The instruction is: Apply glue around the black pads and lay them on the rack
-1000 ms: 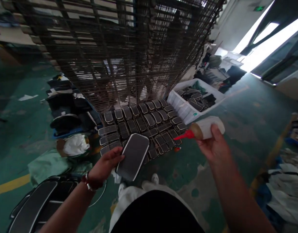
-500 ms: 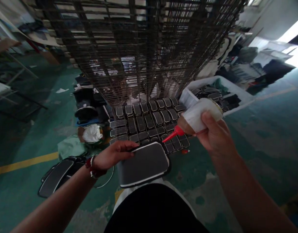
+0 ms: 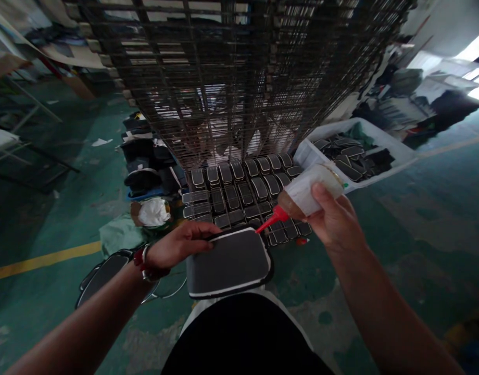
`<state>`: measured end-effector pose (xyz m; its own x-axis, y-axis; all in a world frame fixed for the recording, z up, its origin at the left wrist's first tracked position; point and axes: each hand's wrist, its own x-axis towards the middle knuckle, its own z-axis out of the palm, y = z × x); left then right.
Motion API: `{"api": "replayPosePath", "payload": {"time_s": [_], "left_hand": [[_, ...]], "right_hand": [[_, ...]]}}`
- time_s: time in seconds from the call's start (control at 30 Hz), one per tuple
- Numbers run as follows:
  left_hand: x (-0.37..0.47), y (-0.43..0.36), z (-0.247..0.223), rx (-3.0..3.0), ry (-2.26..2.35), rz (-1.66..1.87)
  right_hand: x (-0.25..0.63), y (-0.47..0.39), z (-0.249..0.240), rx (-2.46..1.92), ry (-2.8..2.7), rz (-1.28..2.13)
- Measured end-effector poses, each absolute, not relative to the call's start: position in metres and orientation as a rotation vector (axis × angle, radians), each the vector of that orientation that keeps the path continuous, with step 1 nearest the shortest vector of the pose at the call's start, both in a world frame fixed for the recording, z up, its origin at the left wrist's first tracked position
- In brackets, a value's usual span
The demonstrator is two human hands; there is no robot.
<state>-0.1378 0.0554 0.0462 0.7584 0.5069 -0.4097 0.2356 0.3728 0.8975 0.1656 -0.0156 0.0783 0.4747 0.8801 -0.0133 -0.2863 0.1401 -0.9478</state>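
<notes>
My left hand (image 3: pixel 187 244) grips the upper left edge of a dark grey rounded panel (image 3: pixel 229 263), thumb on top and the fingers partly hidden. A white line runs along much of the panel's black rim. My right hand (image 3: pixel 333 213) is wrapped round a squeeze bottle (image 3: pixel 307 190), tilted down to the left, with brownish contents near its neck. Its red nozzle (image 3: pixel 273 217) points at the panel's top right corner, the tip at or just above the white line. The panel lies level above my lap.
A tall wire rack (image 3: pixel 224 78) stands ahead, with rows of small dark panels (image 3: pixel 245 192) at its foot. To the right is a white bin (image 3: pixel 403 156) of dark pieces. Dark stacked pieces (image 3: pixel 140 161), an open bag (image 3: pixel 153 212) and more panels (image 3: pixel 102 276) lie left.
The bottle has moved slightly left and its nozzle tip now sits at the panel's top right corner. My left hand keeps its hold on the panel. The whole view has shifted a little.
</notes>
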Motion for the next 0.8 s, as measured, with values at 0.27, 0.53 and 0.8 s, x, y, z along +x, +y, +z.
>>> {"api": "replayPosePath", "payload": {"time_s": [0.27,0.53,0.8], "left_hand": [[-0.148,0.067,0.042,1.193,0.777,0.237],[-0.152,0.077,0.037,1.155,0.783,0.266],[-0.15,0.082,0.034,1.107,0.848,0.31]], "right_hand": [[0.16,-0.006,0.07,-1.125,-0.661,0.949],[0.16,-0.007,0.066,-1.157,-0.637,0.971],[0.165,-0.012,0.062,-1.206,-0.604,0.917]]}}
